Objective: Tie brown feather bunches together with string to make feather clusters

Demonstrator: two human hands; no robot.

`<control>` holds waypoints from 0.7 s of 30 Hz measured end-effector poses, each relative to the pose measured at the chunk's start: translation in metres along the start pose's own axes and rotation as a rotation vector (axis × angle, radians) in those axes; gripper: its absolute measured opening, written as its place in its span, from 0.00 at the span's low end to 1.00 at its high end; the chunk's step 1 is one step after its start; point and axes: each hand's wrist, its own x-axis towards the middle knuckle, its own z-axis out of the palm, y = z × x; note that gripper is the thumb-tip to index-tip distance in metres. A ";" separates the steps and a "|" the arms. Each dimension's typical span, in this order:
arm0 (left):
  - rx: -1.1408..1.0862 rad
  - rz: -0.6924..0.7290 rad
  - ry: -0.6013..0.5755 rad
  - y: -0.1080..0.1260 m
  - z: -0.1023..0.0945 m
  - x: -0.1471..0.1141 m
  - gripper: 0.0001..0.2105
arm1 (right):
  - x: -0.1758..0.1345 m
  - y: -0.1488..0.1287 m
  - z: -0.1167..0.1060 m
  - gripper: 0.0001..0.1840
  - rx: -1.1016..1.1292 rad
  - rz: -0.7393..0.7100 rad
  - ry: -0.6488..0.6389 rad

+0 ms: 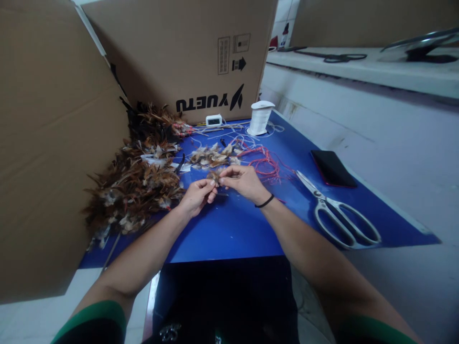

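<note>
Over the middle of the blue table (pixel 229 234), my left hand (pixel 198 195) pinches a small brown feather (pixel 214 177) between thumb and fingers. My right hand (pixel 244 180), with a black band at the wrist, closes its fingertips on the same feather from the right. Fine details of the feather are blurred and partly covered by the fingers. Just beyond my hands lies a row of pale, mottled feathers (pixel 213 155). Red string (pixel 267 165) is coiled loosely to its right. A big heap of brown feathers (pixel 139 186) spreads to the left of my left hand.
Large scissors (pixel 335 210) lie at the right, near a dark phone (pixel 333 168). At the back stand a white spool (pixel 261 118) and a small white digital display (pixel 214 120). Cardboard walls (pixel 179 52) enclose the left and back. A ledge (pixel 358 67) runs along the right wall.
</note>
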 end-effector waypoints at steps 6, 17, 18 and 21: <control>0.023 -0.007 0.010 0.001 0.001 -0.001 0.13 | -0.001 0.001 0.002 0.08 -0.073 -0.044 0.024; 0.048 -0.023 0.016 0.001 0.000 0.000 0.14 | -0.001 0.000 0.003 0.06 -0.024 -0.039 -0.001; 0.048 -0.023 0.013 0.001 0.000 0.000 0.14 | -0.002 0.000 0.003 0.06 -0.023 -0.041 -0.004; 0.050 -0.021 0.005 0.001 0.001 0.000 0.14 | -0.002 -0.001 0.003 0.06 -0.029 -0.042 -0.007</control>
